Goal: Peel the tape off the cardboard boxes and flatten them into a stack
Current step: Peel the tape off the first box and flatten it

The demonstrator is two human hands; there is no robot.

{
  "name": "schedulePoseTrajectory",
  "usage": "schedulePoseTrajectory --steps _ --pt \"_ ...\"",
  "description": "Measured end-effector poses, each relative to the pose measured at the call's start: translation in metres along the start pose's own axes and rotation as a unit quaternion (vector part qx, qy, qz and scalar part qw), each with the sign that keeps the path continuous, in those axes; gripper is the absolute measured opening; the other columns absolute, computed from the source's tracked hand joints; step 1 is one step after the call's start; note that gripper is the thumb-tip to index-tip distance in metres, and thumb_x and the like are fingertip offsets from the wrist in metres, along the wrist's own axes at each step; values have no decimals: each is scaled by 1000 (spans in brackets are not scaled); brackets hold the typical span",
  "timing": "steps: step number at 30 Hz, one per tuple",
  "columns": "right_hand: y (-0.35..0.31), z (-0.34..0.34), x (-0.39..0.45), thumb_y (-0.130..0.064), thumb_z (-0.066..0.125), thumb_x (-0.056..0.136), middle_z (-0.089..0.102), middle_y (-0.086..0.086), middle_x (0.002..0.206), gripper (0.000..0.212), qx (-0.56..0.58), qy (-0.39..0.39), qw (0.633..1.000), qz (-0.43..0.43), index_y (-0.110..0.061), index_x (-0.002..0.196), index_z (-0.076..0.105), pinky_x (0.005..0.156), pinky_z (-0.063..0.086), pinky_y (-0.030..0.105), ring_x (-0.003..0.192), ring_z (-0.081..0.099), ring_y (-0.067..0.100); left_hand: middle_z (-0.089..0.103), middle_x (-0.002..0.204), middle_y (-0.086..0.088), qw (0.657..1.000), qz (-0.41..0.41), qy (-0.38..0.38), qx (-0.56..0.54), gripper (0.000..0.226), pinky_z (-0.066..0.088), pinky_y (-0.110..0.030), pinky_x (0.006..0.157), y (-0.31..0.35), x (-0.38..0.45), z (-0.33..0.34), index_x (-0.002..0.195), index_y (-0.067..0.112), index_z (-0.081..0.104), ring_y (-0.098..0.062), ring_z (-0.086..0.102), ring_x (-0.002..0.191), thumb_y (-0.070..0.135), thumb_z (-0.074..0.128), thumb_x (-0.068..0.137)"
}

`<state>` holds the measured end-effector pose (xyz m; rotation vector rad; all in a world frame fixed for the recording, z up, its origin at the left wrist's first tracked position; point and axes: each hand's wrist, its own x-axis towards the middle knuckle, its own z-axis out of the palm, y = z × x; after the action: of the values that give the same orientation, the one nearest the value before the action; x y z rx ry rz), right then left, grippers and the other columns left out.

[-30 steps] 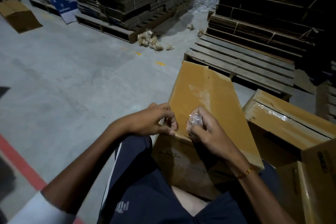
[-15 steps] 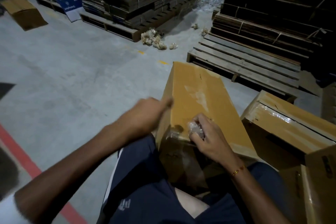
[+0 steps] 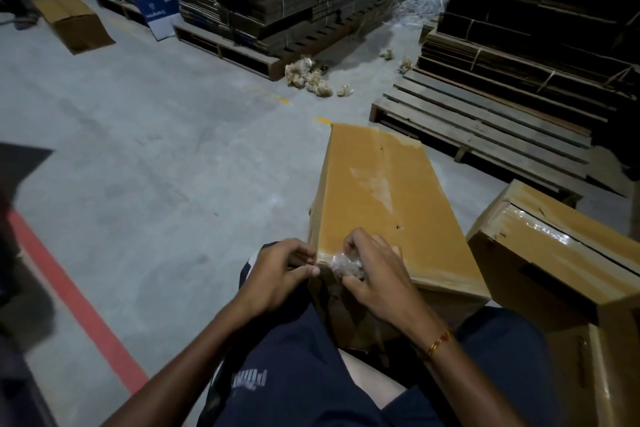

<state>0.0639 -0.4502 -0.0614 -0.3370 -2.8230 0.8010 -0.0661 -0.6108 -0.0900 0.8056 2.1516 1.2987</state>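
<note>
Looking down from the head camera, a seated person holds a long cardboard box [image 3: 384, 204] propped between the knees, its far end reaching out over the concrete floor [image 3: 145, 149]. The left hand [image 3: 277, 274] sits at the box's near left corner, fingers curled, thumb and forefinger pinching what looks like a tape end at the edge; the tape itself is too faint to be sure of. The right hand [image 3: 377, 274] curls round a crumpled wad of clear tape [image 3: 346, 265], pressed against the near edge of the box's top face.

Risks, as a judgement: the tape may tear short if pulled at a sharp angle, leaving strips behind, and it could lift the paper surface, as a pale scuffed patch on the top face suggests. The wad could also stick back onto the box.

A second box, still taped [image 3: 561, 263], stands just beside the right knee, crowding that side. A wooden pallet [image 3: 485, 125] lies near the box's far end. To the left the floor is open out to a red line [image 3: 76, 302], giving room to flatten the box.
</note>
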Motion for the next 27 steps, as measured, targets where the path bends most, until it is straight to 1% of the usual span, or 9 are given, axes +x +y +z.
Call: schedulePoseTrajectory --steps 3,6,8,12,16,21,23,25,27 --pt "1 -3 2 -17 68 83 49 -9 92 34 19 -5 1000 21 -25 98 39 80 36 38 93 44 18 74 91 0 999 -5 26 -30 18 56 -23 78 2 -5 8 97 12 72 -10 71 87 9 81 82" --pt "10 -9 6 -13 70 81 51 -7 89 34 138 -24 988 58 -25 94 41 70 38 38 85 48 17 73 83 3 999 -14 25 -38 15 49 -12 67 10 -4 10 90 17 72 -4 69 79 13 83 80" --pt "16 -13 8 -15 68 79 51 -4 88 31 215 -20 974 73 -26 91 42 65 38 37 78 47 14 71 77 3 997 -39 -10 -68 15 46 -11 65 16 0 9 86 16 70 -3 65 72 11 83 80" --pt "23 -16 7 -26 66 76 50 6 89 28 269 -20 960 73 -28 91 44 61 37 39 70 42 19 68 73 2 985 -68 -108 -114 16 48 -25 71 25 12 -3 79 15 70 -11 62 73 11 86 77" --pt "26 -14 2 -34 63 76 48 -2 86 28 269 -20 961 57 -27 94 43 63 36 38 70 42 20 65 64 3 981 -81 -142 -107 16 47 -23 61 39 17 -22 87 6 64 -9 59 59 2 79 82" --pt "24 -7 -1 -16 72 85 52 -17 87 33 257 -25 965 37 -28 98 44 61 39 28 69 51 8 60 63 -5 980 -112 -112 -124 26 44 -25 56 62 15 -29 96 9 49 -15 55 55 -5 69 87" --pt "22 -5 -4 -37 78 82 56 -12 99 41 227 -32 973 31 -33 104 43 71 48 30 84 59 13 61 66 -7 970 -134 -99 -176 25 43 -29 57 71 14 -26 92 11 48 -18 53 56 -7 66 89" --pt "19 -4 -8 -60 75 75 54 -15 109 53 180 -29 983 40 -37 109 41 83 49 38 97 60 13 59 63 -4 965 -122 -115 -201 25 42 -28 57 85 15 -21 89 12 49 -17 51 56 -5 67 89" --pt "16 -2 -9 -52 69 77 50 -17 108 44 124 17 992 21 -37 108 41 81 49 42 98 56 13 58 63 -1 971 -69 -153 -171 21 43 -26 56 101 16 -14 89 11 51 -14 53 55 0 69 90"
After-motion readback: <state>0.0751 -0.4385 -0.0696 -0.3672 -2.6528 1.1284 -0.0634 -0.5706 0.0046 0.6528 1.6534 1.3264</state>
